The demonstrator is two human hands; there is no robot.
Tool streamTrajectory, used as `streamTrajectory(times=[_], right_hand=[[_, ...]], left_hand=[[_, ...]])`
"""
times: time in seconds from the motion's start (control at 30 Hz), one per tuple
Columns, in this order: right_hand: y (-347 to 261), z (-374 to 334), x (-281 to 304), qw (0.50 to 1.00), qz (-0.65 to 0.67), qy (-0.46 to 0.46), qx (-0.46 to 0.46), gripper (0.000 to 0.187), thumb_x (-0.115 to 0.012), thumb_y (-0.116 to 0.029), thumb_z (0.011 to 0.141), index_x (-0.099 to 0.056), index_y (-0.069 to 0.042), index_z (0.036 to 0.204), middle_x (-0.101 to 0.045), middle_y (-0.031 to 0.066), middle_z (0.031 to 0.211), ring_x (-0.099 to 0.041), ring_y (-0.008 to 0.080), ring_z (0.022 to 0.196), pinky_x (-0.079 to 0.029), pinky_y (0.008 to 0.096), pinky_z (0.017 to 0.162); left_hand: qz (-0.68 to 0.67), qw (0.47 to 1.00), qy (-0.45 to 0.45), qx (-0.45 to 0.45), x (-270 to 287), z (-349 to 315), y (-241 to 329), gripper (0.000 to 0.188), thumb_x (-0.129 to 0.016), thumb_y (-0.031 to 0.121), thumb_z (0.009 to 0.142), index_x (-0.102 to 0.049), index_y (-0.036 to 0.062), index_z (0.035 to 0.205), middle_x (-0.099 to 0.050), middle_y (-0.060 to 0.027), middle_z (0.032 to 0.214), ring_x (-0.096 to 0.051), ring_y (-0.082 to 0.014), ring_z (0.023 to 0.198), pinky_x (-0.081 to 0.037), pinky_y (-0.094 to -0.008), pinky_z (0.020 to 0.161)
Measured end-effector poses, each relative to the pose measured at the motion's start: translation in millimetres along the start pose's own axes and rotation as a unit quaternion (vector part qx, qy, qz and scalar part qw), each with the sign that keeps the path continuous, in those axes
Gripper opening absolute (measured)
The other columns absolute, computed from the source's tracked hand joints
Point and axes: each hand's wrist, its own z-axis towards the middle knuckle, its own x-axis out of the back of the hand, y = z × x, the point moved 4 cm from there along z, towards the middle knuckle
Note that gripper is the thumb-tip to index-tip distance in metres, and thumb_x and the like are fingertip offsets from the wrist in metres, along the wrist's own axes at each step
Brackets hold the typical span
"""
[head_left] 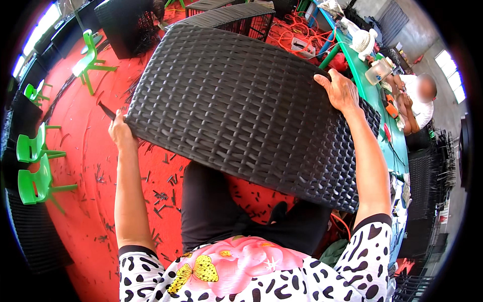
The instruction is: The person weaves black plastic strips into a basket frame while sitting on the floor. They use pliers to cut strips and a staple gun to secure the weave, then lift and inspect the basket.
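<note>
A large black woven wicker panel (pixel 221 105) lies tilted across my lap and in front of me, its left end higher in view than its right. My left hand (pixel 122 132) is closed at the panel's lower left corner. From that hand a thin dark pointed piece (pixel 105 110) sticks out to the left; whether it is a tool or a loose strip I cannot tell. At the far right edge my right hand (pixel 343 91) grips the panel, with its fingers partly over the weave. The panel's underside is hidden.
Dark cut scraps (pixel 160 201) litter the red floor (pixel 90 166). Green-and-white chairs (pixel 86 63) stand at the left. Beyond the panel is another wicker frame (pixel 231 17), with orange cords (pixel 302 30) beside it. At right, a person (pixel 420 98) sits by a green table (pixel 372 95) holding a fan (pixel 363 43) and jar (pixel 378 71).
</note>
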Motion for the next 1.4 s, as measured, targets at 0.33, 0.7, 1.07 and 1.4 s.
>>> streamTrajectory(times=[0.33, 0.7, 1.07, 1.4], right_hand=[[19, 9, -1, 0.995, 0.085, -0.042, 0.016, 0.076, -0.038, -0.073, 0.081, -0.061, -0.003, 0.099, -0.064, 0.0229, 0.092, -0.061, 0.0358, 0.096, -0.046, 0.0477, 0.080], [44, -28, -3, 0.996, -0.004, 0.072, 0.054, 0.071, -0.040, -0.067, 0.085, -0.053, 0.002, 0.093, -0.064, 0.0210, 0.083, -0.064, 0.0389, 0.080, -0.051, 0.0472, 0.068], [57, -9, 6, 0.986, 0.157, -0.039, 0.041, 0.075, -0.041, -0.073, 0.080, -0.062, -0.004, 0.099, -0.065, 0.0185, 0.097, -0.062, 0.0328, 0.094, -0.046, 0.0424, 0.083], [120, -63, -4, 0.992, 0.011, 0.124, 0.023, 0.071, -0.038, -0.070, 0.083, -0.061, -0.006, 0.101, -0.065, 0.0197, 0.096, -0.061, 0.0371, 0.093, -0.047, 0.0457, 0.081]], left_hand=[[0.051, 0.999, 0.004, -0.019, -15, -8, 7, 0.021, -0.054, 0.020, 0.090, -0.050, 0.0066, 0.075, -0.053, -0.0039, 0.072, -0.055, -0.0182, 0.061, -0.047, -0.0343, 0.056], [0.084, 0.996, -0.015, 0.037, 18, 35, -9, 0.026, -0.053, 0.027, 0.091, -0.055, 0.0022, 0.084, -0.061, -0.0101, 0.083, -0.061, -0.0225, 0.071, -0.051, -0.0388, 0.064], [0.174, 0.982, -0.061, -0.039, 39, 97, -22, 0.031, -0.052, 0.026, 0.091, -0.058, -0.0035, 0.097, -0.062, -0.0134, 0.091, -0.061, -0.0252, 0.073, -0.052, -0.0393, 0.065], [0.100, 0.994, -0.023, 0.045, 14, 49, -13, 0.036, -0.049, 0.027, 0.093, -0.055, -0.0052, 0.109, -0.060, -0.0162, 0.107, -0.062, -0.0293, 0.090, -0.052, -0.0434, 0.079]])
